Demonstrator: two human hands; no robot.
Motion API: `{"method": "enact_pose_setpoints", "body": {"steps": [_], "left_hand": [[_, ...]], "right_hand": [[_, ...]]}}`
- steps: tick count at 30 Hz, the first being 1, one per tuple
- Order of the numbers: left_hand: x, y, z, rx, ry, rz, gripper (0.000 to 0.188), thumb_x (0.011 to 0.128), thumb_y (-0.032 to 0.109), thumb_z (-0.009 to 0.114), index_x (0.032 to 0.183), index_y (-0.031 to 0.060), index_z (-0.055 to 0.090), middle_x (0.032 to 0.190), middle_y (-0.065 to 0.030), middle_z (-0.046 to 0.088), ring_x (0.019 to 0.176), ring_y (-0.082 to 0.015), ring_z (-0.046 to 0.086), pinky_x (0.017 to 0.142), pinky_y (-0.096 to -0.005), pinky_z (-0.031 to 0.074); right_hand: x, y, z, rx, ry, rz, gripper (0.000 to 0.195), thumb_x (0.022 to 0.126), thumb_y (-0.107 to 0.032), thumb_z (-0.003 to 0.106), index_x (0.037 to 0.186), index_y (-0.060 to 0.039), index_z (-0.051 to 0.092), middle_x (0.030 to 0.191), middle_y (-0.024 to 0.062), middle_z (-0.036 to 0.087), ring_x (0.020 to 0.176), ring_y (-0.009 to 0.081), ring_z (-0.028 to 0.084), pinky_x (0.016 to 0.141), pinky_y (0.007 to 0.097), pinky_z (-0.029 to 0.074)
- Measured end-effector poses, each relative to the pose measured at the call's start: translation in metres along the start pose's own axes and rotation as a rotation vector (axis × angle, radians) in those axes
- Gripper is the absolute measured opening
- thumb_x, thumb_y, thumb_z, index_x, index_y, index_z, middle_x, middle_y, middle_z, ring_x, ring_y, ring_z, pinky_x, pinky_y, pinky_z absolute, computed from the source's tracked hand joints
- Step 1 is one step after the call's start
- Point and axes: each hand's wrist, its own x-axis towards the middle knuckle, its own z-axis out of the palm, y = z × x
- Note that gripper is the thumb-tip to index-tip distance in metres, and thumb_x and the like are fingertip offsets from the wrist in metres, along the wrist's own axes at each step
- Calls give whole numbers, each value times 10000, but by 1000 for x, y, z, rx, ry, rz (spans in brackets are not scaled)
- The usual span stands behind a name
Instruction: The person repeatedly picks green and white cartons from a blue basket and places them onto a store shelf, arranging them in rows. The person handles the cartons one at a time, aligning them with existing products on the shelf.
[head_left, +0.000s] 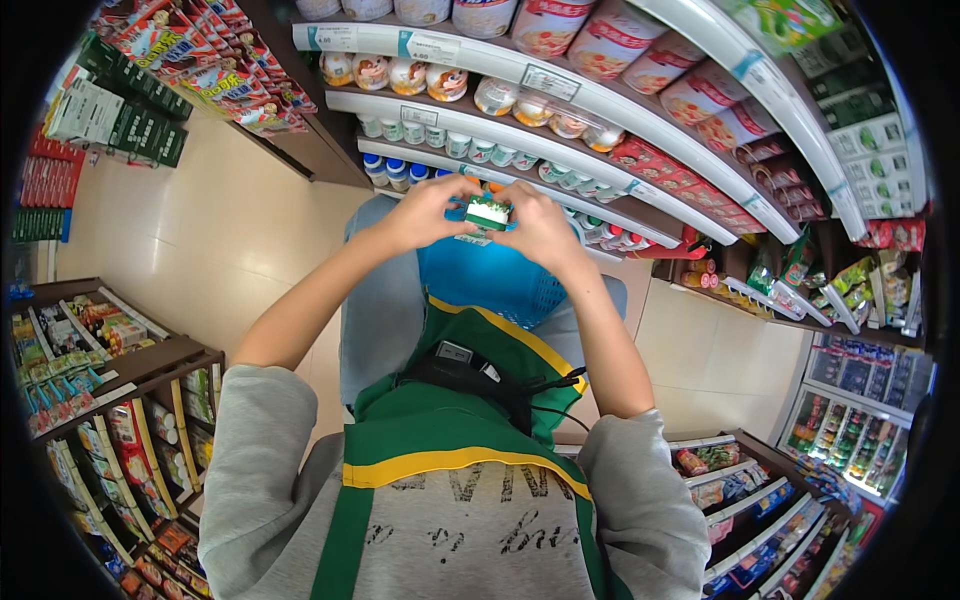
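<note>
Both of my hands hold one small green and white box (487, 213) between their fingers, close to the lower shelves. My left hand (426, 214) grips its left side and my right hand (536, 225) its right side. Below the box, a blue plastic basket (476, 274) stands between my knees; its contents are hard to tell. Just beyond my hands, small bottles with blue caps (397, 174) line the bottom shelf, and white tubs (457, 144) stand in a row on the shelf above.
Curved shelf edges (480, 56) with price tags run across the front, holding large cans (607, 37) and round character-printed containers (409, 78). Hanging red snack packets (225, 82) are at upper left. Low racks (120, 382) stand behind on the left and right.
</note>
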Motion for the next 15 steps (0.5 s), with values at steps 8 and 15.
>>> {"method": "enact_pose_setpoints", "body": {"steps": [8, 15], "left_hand": [[-6, -112, 48, 647, -92, -117, 429, 700, 89, 759, 1062, 46, 533, 948, -179, 609, 917, -365, 628, 759, -451, 537], [-9, -189, 101, 337, 84, -564, 533, 759, 22, 656, 1252, -41, 463, 968, -260, 654, 922, -426, 630, 810, -514, 508]], "right_hand": [[27, 75, 130, -116, -224, 107, 516, 656, -159, 800, 1068, 9, 539, 1153, 192, 539, 926, 390, 634, 740, 447, 572], [41, 110, 198, -93, -200, 249, 501, 644, -64, 801, 1073, -16, 548, 1131, 176, 526, 922, 399, 626, 768, 451, 560]]}}
